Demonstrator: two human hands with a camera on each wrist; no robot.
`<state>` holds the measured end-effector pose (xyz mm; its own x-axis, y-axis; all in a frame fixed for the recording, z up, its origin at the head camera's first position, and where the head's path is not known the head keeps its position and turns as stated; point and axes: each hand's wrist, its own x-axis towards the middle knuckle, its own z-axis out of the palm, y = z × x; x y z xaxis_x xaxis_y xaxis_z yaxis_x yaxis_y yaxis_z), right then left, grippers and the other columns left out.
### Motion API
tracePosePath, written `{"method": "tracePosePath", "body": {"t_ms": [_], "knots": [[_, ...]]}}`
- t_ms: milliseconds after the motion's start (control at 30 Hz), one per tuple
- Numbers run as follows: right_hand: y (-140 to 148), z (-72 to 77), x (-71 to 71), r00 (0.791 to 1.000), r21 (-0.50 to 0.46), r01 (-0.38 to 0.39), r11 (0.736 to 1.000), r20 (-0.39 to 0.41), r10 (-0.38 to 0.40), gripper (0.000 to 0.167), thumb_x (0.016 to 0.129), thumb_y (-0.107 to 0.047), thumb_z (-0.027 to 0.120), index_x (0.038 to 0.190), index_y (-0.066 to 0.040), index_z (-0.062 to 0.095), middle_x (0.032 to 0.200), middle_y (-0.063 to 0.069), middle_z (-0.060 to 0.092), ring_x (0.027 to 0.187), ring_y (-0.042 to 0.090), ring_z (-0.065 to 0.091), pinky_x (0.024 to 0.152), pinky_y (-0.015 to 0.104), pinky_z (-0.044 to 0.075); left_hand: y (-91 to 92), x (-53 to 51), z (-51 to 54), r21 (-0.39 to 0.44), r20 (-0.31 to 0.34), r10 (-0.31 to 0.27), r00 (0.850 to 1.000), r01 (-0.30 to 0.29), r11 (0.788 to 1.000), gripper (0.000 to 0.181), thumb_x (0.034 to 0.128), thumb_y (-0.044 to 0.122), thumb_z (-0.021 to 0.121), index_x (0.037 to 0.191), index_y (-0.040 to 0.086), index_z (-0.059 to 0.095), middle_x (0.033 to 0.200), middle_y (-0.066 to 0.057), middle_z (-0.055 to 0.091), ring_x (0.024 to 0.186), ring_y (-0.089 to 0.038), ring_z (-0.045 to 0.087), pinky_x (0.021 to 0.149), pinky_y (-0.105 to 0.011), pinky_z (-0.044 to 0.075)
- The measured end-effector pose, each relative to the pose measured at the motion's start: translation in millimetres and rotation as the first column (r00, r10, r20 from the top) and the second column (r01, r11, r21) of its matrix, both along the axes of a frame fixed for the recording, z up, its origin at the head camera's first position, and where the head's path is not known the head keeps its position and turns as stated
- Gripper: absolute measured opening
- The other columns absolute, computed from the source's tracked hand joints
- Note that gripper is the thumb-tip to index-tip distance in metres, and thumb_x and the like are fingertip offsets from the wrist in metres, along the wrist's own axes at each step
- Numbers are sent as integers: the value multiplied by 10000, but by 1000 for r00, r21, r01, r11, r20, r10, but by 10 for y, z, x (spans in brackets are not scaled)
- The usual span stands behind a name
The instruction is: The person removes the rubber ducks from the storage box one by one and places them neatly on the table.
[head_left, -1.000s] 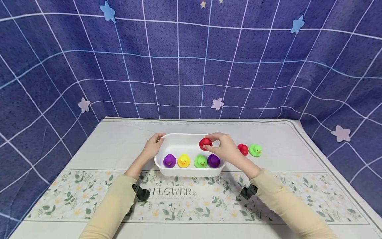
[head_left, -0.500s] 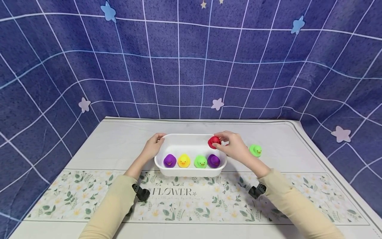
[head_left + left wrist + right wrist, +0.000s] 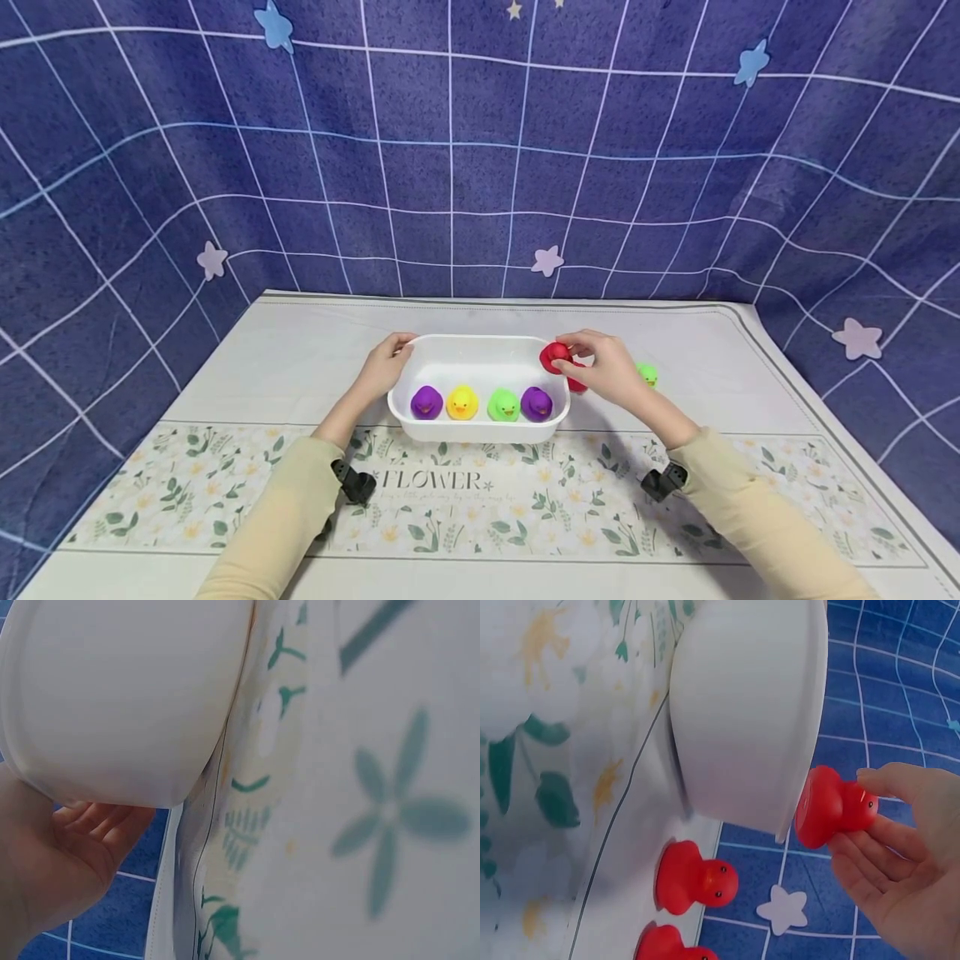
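At the left end of the white plastic tub [image 3: 480, 432], my left hand [image 3: 386, 367] grips the rim. In the left wrist view, the fingers of that left hand [image 3: 75, 862] lie against the tub's outer wall [image 3: 112, 712]. Over the right rim, my right hand [image 3: 609, 367] pinches a red rubber duck [image 3: 556, 357] between thumb and fingers. The right wrist view has this held duck [image 3: 832, 808] beside the tub's rim. Inside the tub, along the near side, sit a purple duck [image 3: 427, 403], a yellow duck [image 3: 462, 403], a green duck [image 3: 504, 406] and another purple duck [image 3: 536, 404].
Outside the tub's right end, a red duck [image 3: 694, 879] stands on the table, with another red duck [image 3: 671, 945] partly cut off by the frame. A green duck [image 3: 647, 375] is half hidden behind my right wrist. A blue curtain [image 3: 480, 167] hangs behind the table.
My right hand has moved right with the red duck, from above the tub's inside to its right rim. The left hand and the tub have stayed put.
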<state>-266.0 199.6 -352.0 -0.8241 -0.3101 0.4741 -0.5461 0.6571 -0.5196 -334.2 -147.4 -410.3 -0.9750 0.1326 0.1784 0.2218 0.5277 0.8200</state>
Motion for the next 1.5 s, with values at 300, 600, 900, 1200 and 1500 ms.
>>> {"method": "tracePosePath", "body": {"t_ms": [300,600,900,1200,1500], "knots": [[120,-65,-23,998,38,-14,999,-67,17,318,781,-103,750,1074,1,682,969,117,699,851,250,670,719,409,566,0,10,9,4,8,3,1000,-3,1000,343,1002,153,404,1285,-22,488,1255,-237,558,1140,-357,545,966,-450,464],[182,-54,20,998,34,56,998,1,-56,330,801,-127,736,1106,-18,670,997,118,693,890,261,658,647,365,571,13,17,11,5,9,4,1000,-4,1000,337,1001,150,406,1280,-21,492,1247,-236,562,1139,-355,546,966,-447,465],[322,-69,15,999,32,50,998,-22,-49,327,789,-63,728,1095,30,660,996,158,691,855,283,679,749,436,569,17,13,10,3,10,11,1000,-11,1000,337,1000,152,409,1278,-17,497,1244,-231,566,1131,-348,551,960,-445,469],[514,-93,10,997,65,70,995,-36,-68,324,781,-43,725,1087,43,658,1006,173,689,866,295,675,788,455,554,9,15,4,6,20,6,1000,-7,1000,342,1005,163,407,1287,-12,492,1254,-229,559,1149,-349,539,976,-445,458],[716,-157,16,995,100,101,990,-37,-98,311,789,-20,695,1086,60,647,1012,203,681,865,323,663,791,480,545,-2,-2,2,0,14,7,1000,-7,1000,349,1002,168,405,1288,-14,489,1260,-235,554,1148,-359,542,974,-452,460]]}}
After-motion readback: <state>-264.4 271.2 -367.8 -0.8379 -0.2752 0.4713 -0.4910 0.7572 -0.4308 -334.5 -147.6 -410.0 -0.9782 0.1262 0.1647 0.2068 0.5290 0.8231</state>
